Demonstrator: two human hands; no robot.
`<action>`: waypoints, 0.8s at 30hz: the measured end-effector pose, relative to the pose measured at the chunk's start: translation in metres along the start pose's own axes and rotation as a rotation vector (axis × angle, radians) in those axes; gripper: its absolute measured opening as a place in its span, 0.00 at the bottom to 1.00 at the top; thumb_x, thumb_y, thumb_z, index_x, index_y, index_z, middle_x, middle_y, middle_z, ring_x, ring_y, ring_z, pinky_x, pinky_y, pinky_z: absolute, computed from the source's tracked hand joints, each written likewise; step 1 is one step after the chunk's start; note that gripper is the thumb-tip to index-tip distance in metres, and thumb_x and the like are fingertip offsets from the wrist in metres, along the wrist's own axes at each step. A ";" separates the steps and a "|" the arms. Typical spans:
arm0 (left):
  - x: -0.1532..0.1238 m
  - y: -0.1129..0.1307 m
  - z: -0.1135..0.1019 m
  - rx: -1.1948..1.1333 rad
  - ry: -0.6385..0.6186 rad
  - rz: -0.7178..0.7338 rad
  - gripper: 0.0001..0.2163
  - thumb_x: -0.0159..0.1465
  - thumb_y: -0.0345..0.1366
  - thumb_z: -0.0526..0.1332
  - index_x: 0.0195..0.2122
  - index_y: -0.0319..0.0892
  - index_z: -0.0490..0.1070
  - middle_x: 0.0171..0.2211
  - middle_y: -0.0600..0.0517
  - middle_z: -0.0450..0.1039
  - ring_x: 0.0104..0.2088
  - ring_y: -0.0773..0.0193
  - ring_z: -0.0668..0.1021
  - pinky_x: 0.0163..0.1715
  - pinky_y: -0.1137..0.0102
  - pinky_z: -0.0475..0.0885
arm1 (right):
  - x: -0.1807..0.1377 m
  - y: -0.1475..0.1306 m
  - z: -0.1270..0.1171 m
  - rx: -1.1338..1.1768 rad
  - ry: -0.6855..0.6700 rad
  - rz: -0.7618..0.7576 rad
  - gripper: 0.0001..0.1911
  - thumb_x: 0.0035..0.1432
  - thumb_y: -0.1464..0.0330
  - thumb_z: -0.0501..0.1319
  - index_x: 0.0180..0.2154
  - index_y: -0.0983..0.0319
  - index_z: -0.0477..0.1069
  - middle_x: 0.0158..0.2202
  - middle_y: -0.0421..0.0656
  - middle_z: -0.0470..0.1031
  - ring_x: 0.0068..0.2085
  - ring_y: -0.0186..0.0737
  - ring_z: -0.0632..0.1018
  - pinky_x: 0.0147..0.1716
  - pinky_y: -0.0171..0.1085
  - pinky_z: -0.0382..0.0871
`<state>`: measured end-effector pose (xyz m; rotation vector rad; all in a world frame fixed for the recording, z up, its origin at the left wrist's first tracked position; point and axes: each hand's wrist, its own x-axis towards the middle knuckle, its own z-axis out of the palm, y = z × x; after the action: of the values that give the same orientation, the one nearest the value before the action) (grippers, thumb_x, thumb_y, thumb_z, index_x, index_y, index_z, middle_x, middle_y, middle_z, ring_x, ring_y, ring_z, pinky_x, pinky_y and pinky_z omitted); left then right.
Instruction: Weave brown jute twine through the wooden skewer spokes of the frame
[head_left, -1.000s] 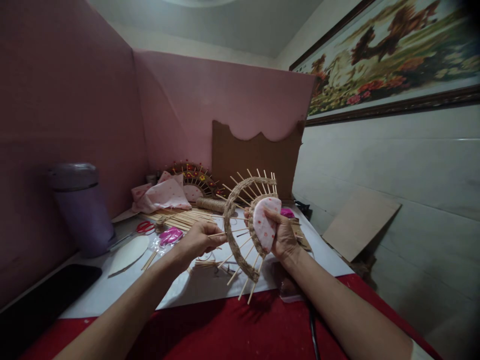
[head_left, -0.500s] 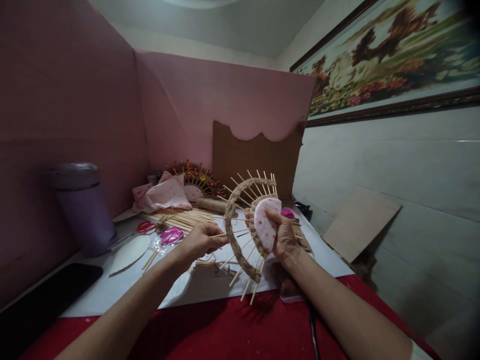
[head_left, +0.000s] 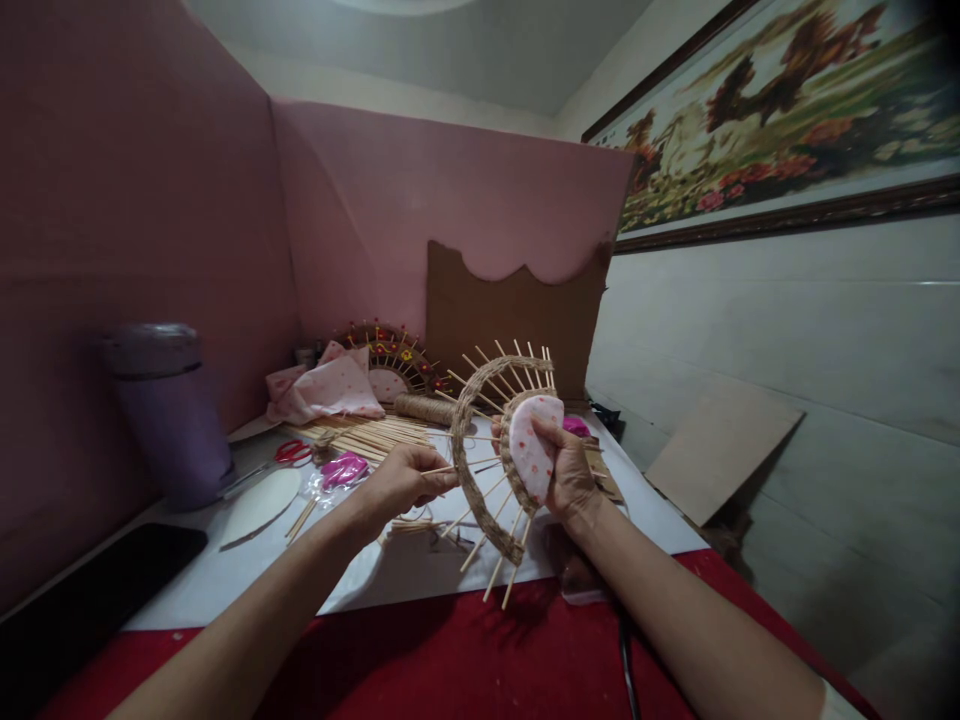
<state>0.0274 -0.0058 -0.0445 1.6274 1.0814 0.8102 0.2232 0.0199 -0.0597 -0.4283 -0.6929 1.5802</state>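
Note:
My right hand (head_left: 568,473) is closed round the pink dotted fabric half-disc (head_left: 531,448) at the hub of a fan-shaped craft piece held upright over the table. Thin wooden sticks radiate from the hub through a jute-wrapped arc (head_left: 469,470). My left hand (head_left: 397,482) pinches one of those sticks (head_left: 448,468) on the arc's left side, fingers pressed together.
On the white sheet (head_left: 420,570) lie a bundle of sticks (head_left: 367,435), red-handled scissors (head_left: 281,455), a pink packet (head_left: 343,468), pink cloth (head_left: 326,390), a finished decorated fan (head_left: 390,358) and a jute roll (head_left: 424,408). A purple flask (head_left: 165,410) stands left; a dark phone (head_left: 97,590) lies near.
The craft piece has turned very slightly, its lower sticks shifting a little right. Both hands keep their hold.

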 end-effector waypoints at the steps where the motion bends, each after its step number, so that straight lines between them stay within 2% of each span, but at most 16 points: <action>1: 0.000 0.000 0.000 -0.002 -0.001 0.000 0.15 0.48 0.44 0.62 0.16 0.40 0.61 0.12 0.60 0.52 0.14 0.75 0.53 0.16 0.72 0.43 | 0.000 0.000 0.000 0.007 -0.005 0.007 0.12 0.44 0.68 0.59 0.35 0.63 0.73 0.24 0.44 0.78 0.30 0.45 0.79 0.32 0.43 0.74; 6: 0.000 0.000 0.000 -0.010 -0.009 0.004 0.15 0.48 0.43 0.62 0.16 0.40 0.61 0.12 0.61 0.51 0.14 0.75 0.53 0.16 0.72 0.43 | -0.001 0.000 0.000 0.022 -0.031 0.005 0.12 0.44 0.68 0.59 0.34 0.63 0.73 0.26 0.45 0.78 0.31 0.45 0.79 0.32 0.43 0.74; 10: 0.000 -0.001 0.001 0.000 -0.005 -0.003 0.14 0.49 0.43 0.62 0.17 0.39 0.62 0.12 0.60 0.52 0.14 0.75 0.53 0.16 0.72 0.42 | -0.001 0.000 0.000 0.007 0.010 -0.014 0.11 0.44 0.69 0.60 0.33 0.64 0.73 0.26 0.45 0.78 0.31 0.45 0.79 0.32 0.42 0.74; 19: 0.001 -0.001 0.000 0.012 -0.001 -0.004 0.15 0.48 0.43 0.62 0.16 0.40 0.60 0.11 0.61 0.52 0.14 0.75 0.53 0.16 0.73 0.44 | -0.001 -0.001 0.002 -0.045 0.048 -0.008 0.10 0.44 0.70 0.58 0.31 0.68 0.73 0.28 0.51 0.78 0.27 0.44 0.78 0.25 0.38 0.74; 24: -0.001 0.001 0.001 0.001 -0.006 0.002 0.14 0.49 0.41 0.61 0.15 0.40 0.59 0.11 0.61 0.52 0.14 0.75 0.53 0.16 0.73 0.44 | 0.000 -0.001 0.001 -0.027 0.059 -0.007 0.09 0.45 0.70 0.59 0.30 0.68 0.73 0.29 0.51 0.78 0.28 0.44 0.79 0.29 0.40 0.75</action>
<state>0.0285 -0.0068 -0.0443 1.6310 1.0756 0.8056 0.2236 0.0195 -0.0584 -0.4898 -0.6702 1.5470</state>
